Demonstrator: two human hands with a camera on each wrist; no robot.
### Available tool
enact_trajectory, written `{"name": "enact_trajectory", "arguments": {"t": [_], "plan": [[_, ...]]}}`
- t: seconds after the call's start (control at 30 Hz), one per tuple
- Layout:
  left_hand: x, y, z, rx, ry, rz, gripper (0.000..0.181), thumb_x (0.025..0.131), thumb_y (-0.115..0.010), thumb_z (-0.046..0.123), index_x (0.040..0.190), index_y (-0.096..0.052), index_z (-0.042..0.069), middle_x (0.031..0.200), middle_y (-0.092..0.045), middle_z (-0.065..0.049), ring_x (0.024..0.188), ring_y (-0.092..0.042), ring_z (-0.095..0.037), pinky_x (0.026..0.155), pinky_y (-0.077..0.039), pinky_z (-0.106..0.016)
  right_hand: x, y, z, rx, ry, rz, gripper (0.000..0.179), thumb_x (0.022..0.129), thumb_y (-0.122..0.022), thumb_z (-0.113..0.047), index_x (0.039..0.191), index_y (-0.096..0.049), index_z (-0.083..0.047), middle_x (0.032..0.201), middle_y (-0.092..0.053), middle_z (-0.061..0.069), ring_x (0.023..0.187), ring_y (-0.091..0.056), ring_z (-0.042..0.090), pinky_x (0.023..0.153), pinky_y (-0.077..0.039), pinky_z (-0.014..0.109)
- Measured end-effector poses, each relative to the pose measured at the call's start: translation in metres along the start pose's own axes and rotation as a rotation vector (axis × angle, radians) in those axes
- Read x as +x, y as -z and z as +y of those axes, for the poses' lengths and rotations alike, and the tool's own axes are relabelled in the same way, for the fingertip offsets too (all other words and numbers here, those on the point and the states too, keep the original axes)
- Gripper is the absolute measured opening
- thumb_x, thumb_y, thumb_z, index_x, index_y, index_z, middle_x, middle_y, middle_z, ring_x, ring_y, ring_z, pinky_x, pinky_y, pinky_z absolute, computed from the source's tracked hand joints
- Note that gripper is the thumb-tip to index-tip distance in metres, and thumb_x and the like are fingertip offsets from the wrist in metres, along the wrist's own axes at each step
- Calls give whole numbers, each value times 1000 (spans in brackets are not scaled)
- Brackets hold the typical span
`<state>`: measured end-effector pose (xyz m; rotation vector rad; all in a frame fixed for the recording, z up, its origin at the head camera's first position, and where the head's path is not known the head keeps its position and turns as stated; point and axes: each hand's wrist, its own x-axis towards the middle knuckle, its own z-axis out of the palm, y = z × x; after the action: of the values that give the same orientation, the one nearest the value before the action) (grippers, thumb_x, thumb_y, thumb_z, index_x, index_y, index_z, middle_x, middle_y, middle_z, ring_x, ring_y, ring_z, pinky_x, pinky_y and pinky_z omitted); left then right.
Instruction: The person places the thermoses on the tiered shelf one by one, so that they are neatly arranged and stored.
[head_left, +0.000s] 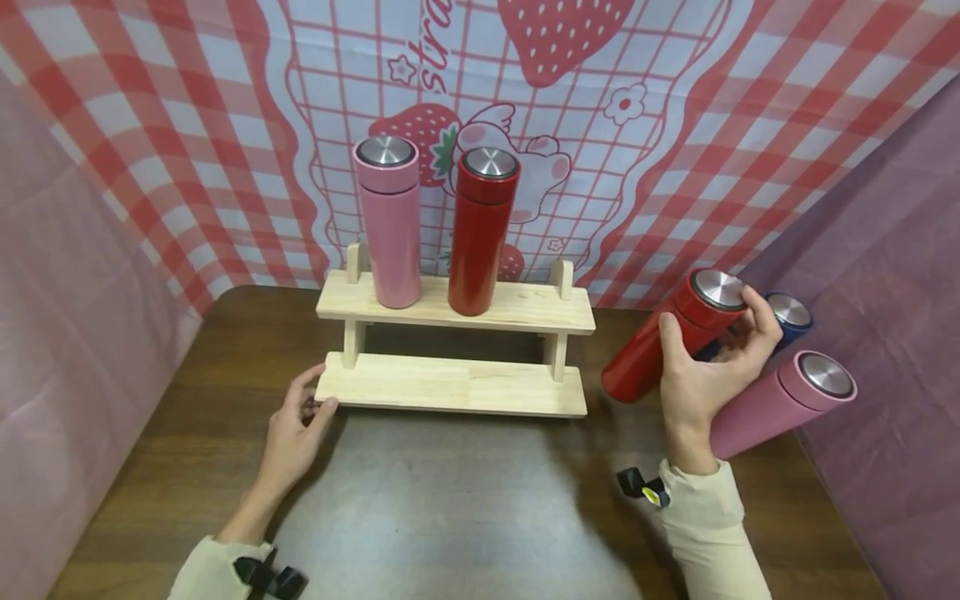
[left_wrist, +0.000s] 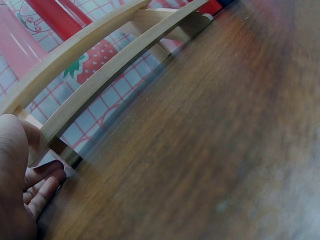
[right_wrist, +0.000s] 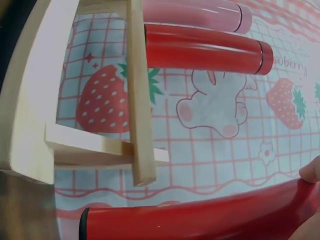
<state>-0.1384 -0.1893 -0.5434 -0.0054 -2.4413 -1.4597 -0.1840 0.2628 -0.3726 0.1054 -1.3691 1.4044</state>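
Note:
My right hand (head_left: 712, 383) grips a red thermos (head_left: 641, 367) near its steel-topped lid, thumb on one side and fingers on the other. The flask leans, its base lower and to the left, right of a two-tier wooden rack (head_left: 450, 385). In the right wrist view this red flask (right_wrist: 200, 215) lies across the bottom, its dark-ringed base beside the rack. My left hand (head_left: 294, 437) holds the left end of the rack's lower board, thumb at the front corner. On the upper board stand a pink thermos (head_left: 390, 233) and another red thermos (head_left: 483, 242), both upright.
Right of the rack, a second pink thermos (head_left: 780, 400) shows partly behind my right hand and wrist. A blue thermos (head_left: 791, 321) is mostly hidden behind the hand. A strawberry-print cloth (head_left: 675, 142) hangs behind the brown wooden table (head_left: 450, 508); pink cloth (head_left: 900, 333) borders the right side.

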Motion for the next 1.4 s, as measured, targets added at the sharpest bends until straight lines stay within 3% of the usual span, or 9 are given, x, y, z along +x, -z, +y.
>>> {"name": "enact_trajectory", "arguments": {"t": [0.3, 0.73, 0.97, 1.23, 1.4], "plan": [[0, 0, -3, -6, -7, 1, 54, 110, -71, 9, 160, -51, 2, 115, -77, -26, 93, -66, -8, 81, -46, -11, 6, -16, -13, 73, 22, -23, 69, 74, -85, 3, 138, -59, 2, 120, -69, 18, 114, -64, 35, 97, -54, 37], [-1, 0, -4, -31, -24, 11, 53, 109, -72, 11, 158, -53, 3, 114, -77, -27, 93, -67, -11, 81, -47, -11, 14, -37, -25, 104, 71, -68, 70, 73, -86, -4, 137, -58, 3, 120, -70, 19, 113, -65, 36, 96, -56, 37], [0, 0, -11, -40, -39, 16, 52, 110, -71, 18, 158, -54, 5, 113, -77, -25, 92, -67, -8, 79, -48, -14, 16, -44, -21, 91, 67, -120, 72, 76, -87, -6, 141, -57, 1, 124, -70, 17, 116, -64, 37, 98, -57, 37], [0, 1, 1, -21, 21, -6, 53, 110, -70, 11, 159, -52, 3, 118, -77, -27, 92, -65, -3, 80, -46, -11, 19, -53, -15, 85, 64, -170, 74, 76, -88, -10, 144, -58, 0, 128, -69, 14, 119, -64, 36, 101, -54, 38], [0, 0, -3, -30, -7, -1, 53, 110, -70, 12, 159, -52, 3, 117, -77, -28, 93, -67, -7, 80, -48, -13, 20, -61, -11, 96, 59, -195, 75, 76, -88, -9, 144, -58, 1, 128, -70, 12, 119, -64, 35, 98, -55, 36]]}}
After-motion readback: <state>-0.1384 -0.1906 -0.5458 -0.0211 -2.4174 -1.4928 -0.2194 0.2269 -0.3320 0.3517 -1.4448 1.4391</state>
